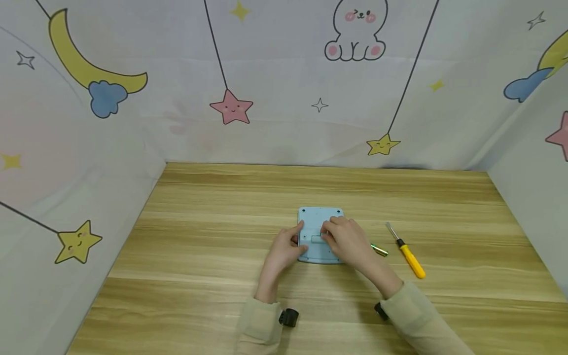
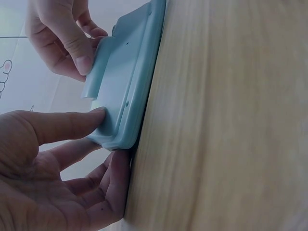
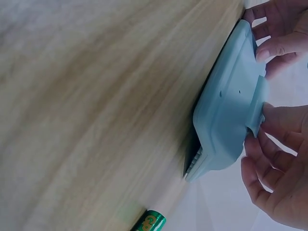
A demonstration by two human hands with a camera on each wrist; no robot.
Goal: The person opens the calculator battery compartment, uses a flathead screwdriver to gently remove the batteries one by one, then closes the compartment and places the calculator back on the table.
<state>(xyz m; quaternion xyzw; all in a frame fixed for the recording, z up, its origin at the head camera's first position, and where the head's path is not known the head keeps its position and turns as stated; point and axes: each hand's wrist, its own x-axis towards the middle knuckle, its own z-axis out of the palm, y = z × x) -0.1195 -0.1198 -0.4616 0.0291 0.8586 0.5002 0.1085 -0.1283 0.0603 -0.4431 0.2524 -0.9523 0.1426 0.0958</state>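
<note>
A light-blue calculator (image 1: pixel 312 222) lies face down on the wooden table, its back with small dark screw holes turned up. My left hand (image 1: pixel 283 250) grips its left edge, the thumb on the back and the other fingers along the side. Across the back runs a raised light-blue battery cover (image 2: pixel 97 72). My right hand (image 1: pixel 348 240) pinches the end of this cover between thumb and fingers, as the right wrist view also shows. The fingers partly hide the cover and whatever is under it.
A green battery (image 1: pixel 379 250) lies on the table just right of my right wrist. Farther right is a screwdriver (image 1: pixel 411 259) with a yellow handle, its tip pointing away. Printed cloth walls (image 1: pixel 284 138) stand behind the table and at both sides.
</note>
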